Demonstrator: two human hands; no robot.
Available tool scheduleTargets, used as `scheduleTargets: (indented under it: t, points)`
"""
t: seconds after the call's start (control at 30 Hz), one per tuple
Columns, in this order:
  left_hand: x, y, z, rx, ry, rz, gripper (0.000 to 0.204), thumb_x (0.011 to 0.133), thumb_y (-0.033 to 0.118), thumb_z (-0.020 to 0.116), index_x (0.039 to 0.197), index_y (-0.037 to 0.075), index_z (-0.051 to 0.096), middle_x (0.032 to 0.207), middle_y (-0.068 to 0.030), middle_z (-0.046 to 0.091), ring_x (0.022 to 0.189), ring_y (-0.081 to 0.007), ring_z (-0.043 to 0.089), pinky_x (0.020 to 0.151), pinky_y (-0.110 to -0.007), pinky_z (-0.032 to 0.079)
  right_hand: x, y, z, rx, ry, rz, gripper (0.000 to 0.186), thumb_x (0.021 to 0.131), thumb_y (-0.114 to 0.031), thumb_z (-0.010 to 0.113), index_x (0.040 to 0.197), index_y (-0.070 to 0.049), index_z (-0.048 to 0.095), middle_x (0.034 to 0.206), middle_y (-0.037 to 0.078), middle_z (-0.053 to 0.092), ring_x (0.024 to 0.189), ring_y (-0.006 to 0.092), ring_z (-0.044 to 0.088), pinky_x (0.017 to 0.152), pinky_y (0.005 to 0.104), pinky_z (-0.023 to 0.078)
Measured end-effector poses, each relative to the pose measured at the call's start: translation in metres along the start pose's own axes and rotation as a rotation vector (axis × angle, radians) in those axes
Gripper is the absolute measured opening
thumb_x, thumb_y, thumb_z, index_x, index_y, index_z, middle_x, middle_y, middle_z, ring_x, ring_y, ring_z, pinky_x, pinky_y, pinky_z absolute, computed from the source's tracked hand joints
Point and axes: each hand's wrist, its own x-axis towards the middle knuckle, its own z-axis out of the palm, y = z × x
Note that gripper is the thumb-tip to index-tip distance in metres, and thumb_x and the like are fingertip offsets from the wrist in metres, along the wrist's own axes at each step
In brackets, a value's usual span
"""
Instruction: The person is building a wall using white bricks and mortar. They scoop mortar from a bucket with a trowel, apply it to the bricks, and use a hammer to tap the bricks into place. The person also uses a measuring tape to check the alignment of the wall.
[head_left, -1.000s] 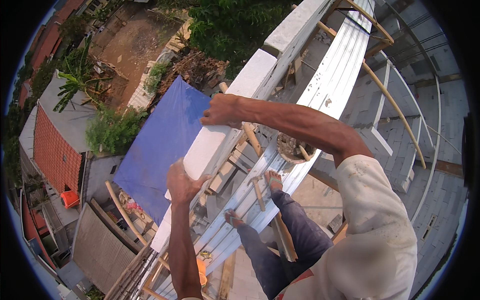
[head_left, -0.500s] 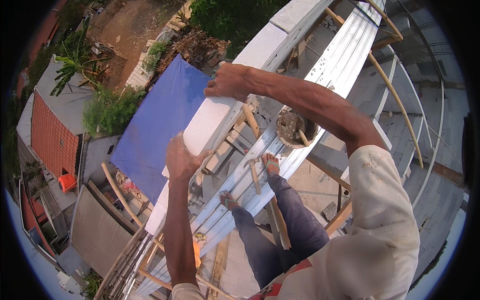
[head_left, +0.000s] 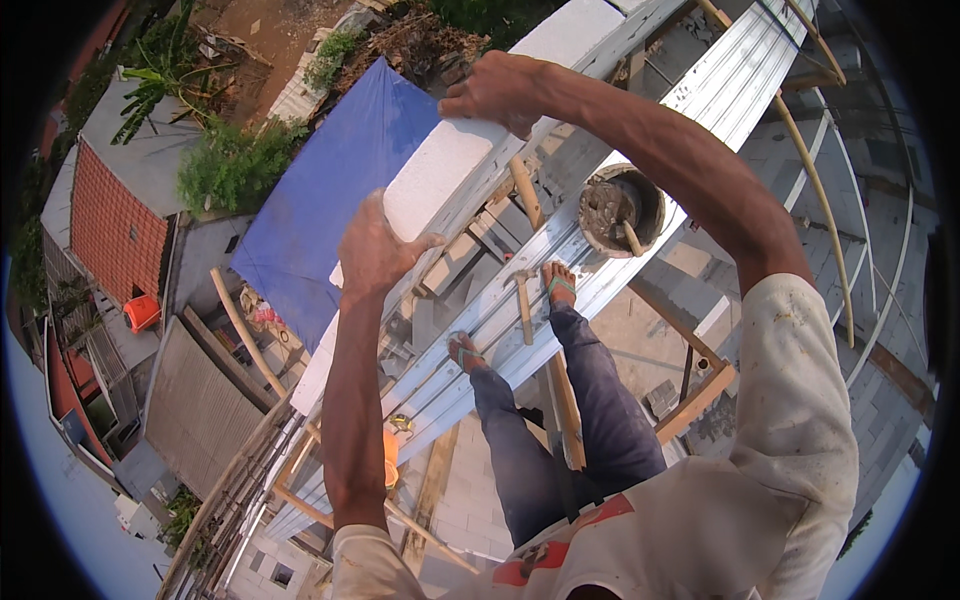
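Observation:
My left hand [head_left: 385, 240] grips the near end of a long white block [head_left: 430, 180] on the narrow wall, thumb over its side. My right hand [head_left: 495, 95] is curled over the block's far end, fingertips partly hidden. Right of the wall, a bucket of grey mortar [head_left: 610, 210] with a wooden-handled tool in it rests on corrugated metal sheets [head_left: 720, 80]. A hammer [head_left: 523, 305] lies on the sheets between the bucket and my sandalled feet [head_left: 560, 285].
Beyond the wall lie a blue tarp [head_left: 330, 180], rooftops [head_left: 115, 225] and plants far below. Bamboo poles [head_left: 810, 180] and timber frames [head_left: 690, 410] surround the metal walkway, with gaps down to a lower floor. An orange object [head_left: 388, 455] sits near my left forearm.
The view has shifted, so the scene sits higher in the frame. My hands, still on the block, have risen somewhat more, appearing farther forward along the wall.

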Motion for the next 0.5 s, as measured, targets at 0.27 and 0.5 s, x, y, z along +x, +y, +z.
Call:
scheduleTargets:
  t: [0.27,0.5]
  points:
    - [0.001,-0.003,0.000,0.023,0.031,0.039,0.100,0.062,0.044,0.100,0.139,-0.003,0.057,0.127,-0.0246,0.069,0.115,-0.0382,0.069,0.100,-0.045,0.055,0.001,-0.003,-0.004,-0.027,-0.045,0.009,0.107,0.044,-0.020,0.102,0.141,-0.018,0.057,0.125,0.004,0.071,0.097,0.0290,0.077,0.083,0.0381,0.066]
    - [-0.001,-0.007,0.011,0.052,0.096,0.080,0.101,0.060,0.048,0.100,0.135,-0.004,0.057,0.119,-0.0225,0.069,0.113,-0.0387,0.067,0.097,-0.047,0.054,0.001,-0.005,0.001,-0.046,-0.024,0.017,0.105,0.045,-0.020,0.102,0.140,-0.020,0.057,0.118,0.002,0.072,0.094,0.0290,0.078,0.080,0.0380,0.066]
